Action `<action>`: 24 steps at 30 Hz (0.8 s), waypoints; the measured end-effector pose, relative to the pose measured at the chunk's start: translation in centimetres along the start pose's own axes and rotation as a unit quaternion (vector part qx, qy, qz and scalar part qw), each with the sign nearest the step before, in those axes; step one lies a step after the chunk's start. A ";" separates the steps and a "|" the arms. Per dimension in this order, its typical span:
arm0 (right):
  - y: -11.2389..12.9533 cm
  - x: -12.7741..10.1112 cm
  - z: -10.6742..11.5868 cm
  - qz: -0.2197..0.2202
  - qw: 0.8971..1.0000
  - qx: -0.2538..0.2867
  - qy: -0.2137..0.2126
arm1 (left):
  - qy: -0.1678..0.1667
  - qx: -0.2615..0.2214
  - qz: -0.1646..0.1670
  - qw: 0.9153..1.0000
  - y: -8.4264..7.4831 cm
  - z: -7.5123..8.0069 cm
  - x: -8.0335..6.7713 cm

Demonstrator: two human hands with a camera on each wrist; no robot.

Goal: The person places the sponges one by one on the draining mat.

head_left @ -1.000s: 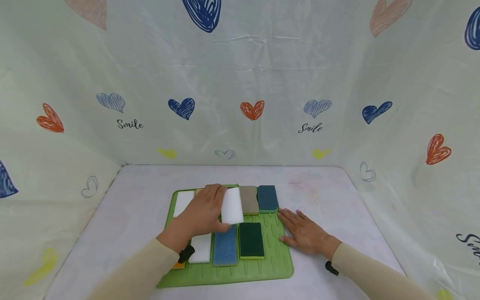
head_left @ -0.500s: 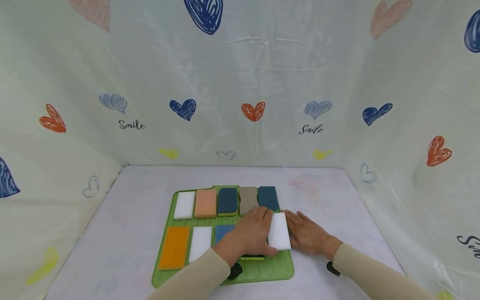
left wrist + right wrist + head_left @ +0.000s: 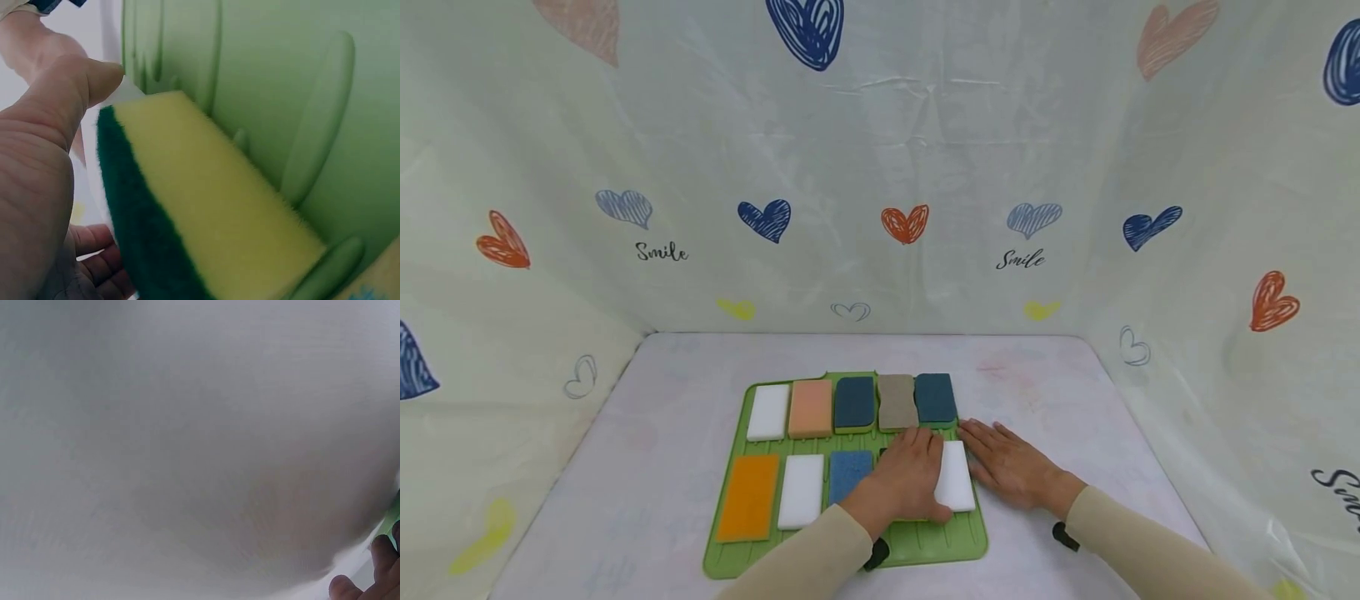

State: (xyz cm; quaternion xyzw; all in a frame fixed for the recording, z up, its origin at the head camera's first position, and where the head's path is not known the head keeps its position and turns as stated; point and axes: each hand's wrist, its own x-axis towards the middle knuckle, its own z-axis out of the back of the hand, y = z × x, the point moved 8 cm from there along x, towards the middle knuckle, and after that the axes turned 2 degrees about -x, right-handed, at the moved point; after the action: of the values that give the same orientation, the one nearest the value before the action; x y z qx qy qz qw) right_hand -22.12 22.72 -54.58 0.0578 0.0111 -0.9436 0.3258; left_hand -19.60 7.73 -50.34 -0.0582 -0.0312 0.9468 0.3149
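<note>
A green ridged mat [image 3: 925, 542] on the table carries two rows of sponges. My left hand [image 3: 906, 479] grips a white sponge [image 3: 958, 483] lying on the mat at the right end of the front row. The palm covers a dark green and yellow sponge [image 3: 206, 212], which shows close up in the left wrist view beside the thumb [image 3: 69, 87]. My right hand [image 3: 1011, 471] lies flat on the table, fingers straight, just right of the mat and the white sponge.
The back row holds white [image 3: 768, 412], peach [image 3: 811, 407], dark blue [image 3: 854, 403], tan [image 3: 897, 402] and teal [image 3: 935, 398] sponges. In front lie orange [image 3: 749, 497], white [image 3: 801, 490] and blue [image 3: 848, 475] ones. Heart-printed cloth walls stand on three sides.
My left hand carried the white sponge from above the back row to the right end of the front row and lowered it onto the mat. The right hand stayed put.
</note>
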 end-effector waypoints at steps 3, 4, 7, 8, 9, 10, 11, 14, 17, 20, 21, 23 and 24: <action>-0.2 -0.1 0.3 -0.010 1.000 0.011 -0.008 | 0.001 -0.002 0.005 1.000 0.0 -0.4 0.0; -0.3 -0.2 0.4 -0.013 1.000 0.013 -0.012 | 0.001 -0.001 0.006 1.000 0.0 -0.5 0.0; -0.5 -0.3 0.8 -0.022 0.999 0.020 -0.026 | 0.002 0.006 0.008 1.000 0.0 -0.7 0.0; -0.6 -0.3 0.9 -0.025 0.999 0.022 -0.030 | 0.003 0.009 0.009 1.000 0.0 -0.7 0.0; -0.7 -0.3 0.9 -0.028 0.999 0.026 -0.035 | 0.004 0.012 0.010 1.000 0.1 -0.7 -0.1; -0.9 -0.3 1.0 -0.030 0.998 0.029 -0.039 | 0.005 0.014 0.011 1.000 0.1 -0.7 -0.1; -1.0 -0.3 1.0 -0.033 0.998 0.033 -0.045 | 0.005 0.015 0.012 1.000 0.1 -0.6 -0.1; -1.4 -0.4 1.1 -0.042 0.996 0.043 -0.062 | 0.009 0.009 0.015 1.000 0.2 -0.6 -0.1; -1.6 -0.5 1.4 -0.050 0.994 0.051 -0.080 | 0.014 0.000 0.015 1.000 0.3 -0.7 -0.1; -1.9 -0.7 1.6 -0.059 0.992 0.056 -0.093 | 0.011 -0.018 0.013 1.000 0.5 -0.6 -0.3; -2.0 -0.7 1.7 -0.063 0.992 0.055 -0.097 | 0.009 -0.030 0.013 0.999 0.7 -0.5 -0.6; -2.1 -0.7 1.8 -0.072 0.991 0.052 -0.104 | -0.001 -0.055 0.019 0.998 1.3 0.0 -1.3; -2.3 -0.8 1.9 -0.079 0.990 0.051 -0.109 | -0.007 -0.068 0.023 0.997 1.8 0.4 -1.8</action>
State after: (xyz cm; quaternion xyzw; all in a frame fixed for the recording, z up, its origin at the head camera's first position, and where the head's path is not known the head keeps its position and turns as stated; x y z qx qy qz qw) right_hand -23.10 24.85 -52.68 -0.0300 -0.0679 -0.9663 0.2465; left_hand -19.30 5.20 -50.01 -0.0730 -0.0961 0.9501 0.2878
